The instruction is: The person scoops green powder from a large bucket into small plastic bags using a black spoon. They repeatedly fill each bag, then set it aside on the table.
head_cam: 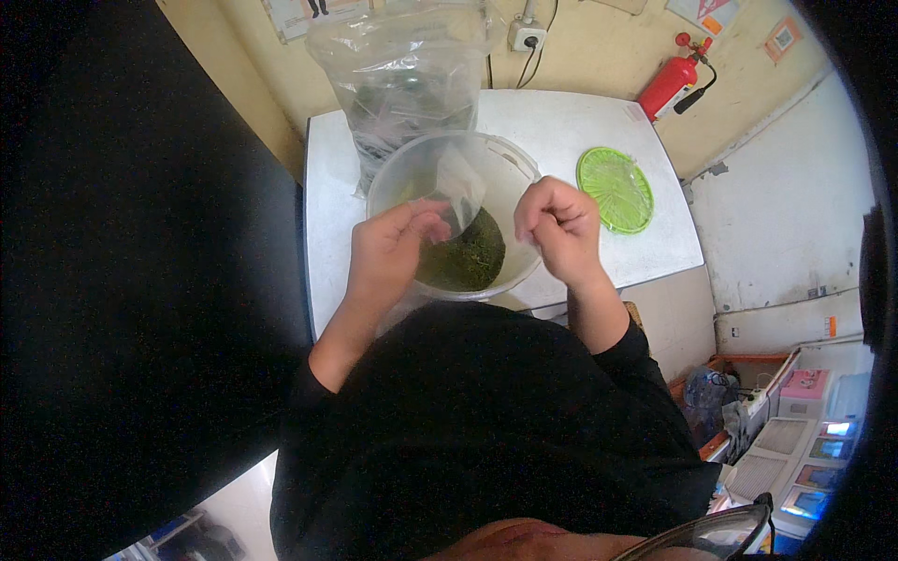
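My left hand is over the left side of a round translucent plastic tub, its thumb and fingers pinching a piece of clear plastic film, perhaps a small bag. Dark green, dried-looking crumbled plant matter lies at the bottom of the tub. Over the tub's right rim is my right hand, fingers curled and thumb against them. Its fingertips are blurred, and whether thin film is between them is unclear. Behind the tub stands a large clear plastic bag with dark contents.
The tub rests on a white table. To its right lies a round green lid with clear plastic over it. A red fire extinguisher and a power socket are at the wall. A dark panel borders the left.
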Available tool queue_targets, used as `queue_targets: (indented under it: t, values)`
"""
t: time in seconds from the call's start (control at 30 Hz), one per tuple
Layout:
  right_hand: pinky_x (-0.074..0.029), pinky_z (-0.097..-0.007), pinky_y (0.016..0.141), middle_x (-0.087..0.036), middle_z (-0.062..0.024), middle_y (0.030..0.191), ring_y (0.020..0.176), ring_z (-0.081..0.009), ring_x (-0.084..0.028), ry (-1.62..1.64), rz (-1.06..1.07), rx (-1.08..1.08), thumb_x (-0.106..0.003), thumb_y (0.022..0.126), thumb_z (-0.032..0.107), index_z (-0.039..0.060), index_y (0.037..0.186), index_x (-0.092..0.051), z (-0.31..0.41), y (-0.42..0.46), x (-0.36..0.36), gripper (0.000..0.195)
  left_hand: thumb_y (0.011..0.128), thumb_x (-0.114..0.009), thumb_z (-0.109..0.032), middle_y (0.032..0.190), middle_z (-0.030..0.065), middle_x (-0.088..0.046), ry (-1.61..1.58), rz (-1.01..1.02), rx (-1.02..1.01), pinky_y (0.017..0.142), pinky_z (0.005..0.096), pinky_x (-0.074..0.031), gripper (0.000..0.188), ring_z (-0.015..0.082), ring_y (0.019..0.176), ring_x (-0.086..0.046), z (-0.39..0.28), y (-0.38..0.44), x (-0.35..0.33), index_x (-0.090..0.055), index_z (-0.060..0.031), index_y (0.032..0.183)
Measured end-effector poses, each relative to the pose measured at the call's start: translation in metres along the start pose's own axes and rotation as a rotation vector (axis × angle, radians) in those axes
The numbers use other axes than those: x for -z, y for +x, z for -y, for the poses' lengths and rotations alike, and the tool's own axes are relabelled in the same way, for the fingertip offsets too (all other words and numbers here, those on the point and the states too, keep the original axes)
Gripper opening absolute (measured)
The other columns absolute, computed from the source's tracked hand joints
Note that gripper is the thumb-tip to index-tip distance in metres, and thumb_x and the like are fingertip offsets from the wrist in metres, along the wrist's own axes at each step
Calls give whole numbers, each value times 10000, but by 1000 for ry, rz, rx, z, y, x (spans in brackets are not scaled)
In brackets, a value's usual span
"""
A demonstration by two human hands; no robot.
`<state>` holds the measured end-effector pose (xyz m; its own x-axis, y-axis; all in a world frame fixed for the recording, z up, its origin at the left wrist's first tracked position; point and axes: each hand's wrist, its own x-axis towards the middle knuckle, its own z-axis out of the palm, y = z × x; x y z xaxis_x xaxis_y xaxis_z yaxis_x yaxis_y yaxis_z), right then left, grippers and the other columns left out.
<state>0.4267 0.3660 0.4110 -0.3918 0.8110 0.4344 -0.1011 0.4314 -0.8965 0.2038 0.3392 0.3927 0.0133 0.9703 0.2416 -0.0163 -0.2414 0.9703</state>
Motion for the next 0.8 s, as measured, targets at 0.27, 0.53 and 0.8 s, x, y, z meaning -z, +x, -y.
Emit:
queue_targets:
  t: [0.27, 0.53, 0.8]
  values:
    - [-526, -323, 654, -673, -104, 862, 737, -258, -661, -486, 42, -165, -727, 793, 198, 43, 966, -621, 15, 9, -49, 255, 869, -645, -131, 722, 100, -650, 300, 117, -103, 603, 276, -466, 149, 151, 632, -607, -8, -5, 2, -665, 8, 822]
    - [-531, -308, 592, -684, -136, 840, 673, -243, -675, -465, -26, -70, -667, 831, 132, 36, 972, -679, -2, 6, -45, 171, 894, -587, -108, 725, 115, -610, 262, 135, -134, 587, 328, -469, 145, 234, 616, -613, -11, -1, -4, -646, 6, 826]
    - [-522, -358, 567, -639, -70, 788, 668, -246, -651, -788, -16, 116, -646, 793, 120, 102, 920, -648, 6, 16, -38, 128, 869, -601, -123, 588, 79, -531, 322, 105, 53, 518, 273, -402, 175, 100, 540, -495, -5, 2, 12, -601, 20, 767]
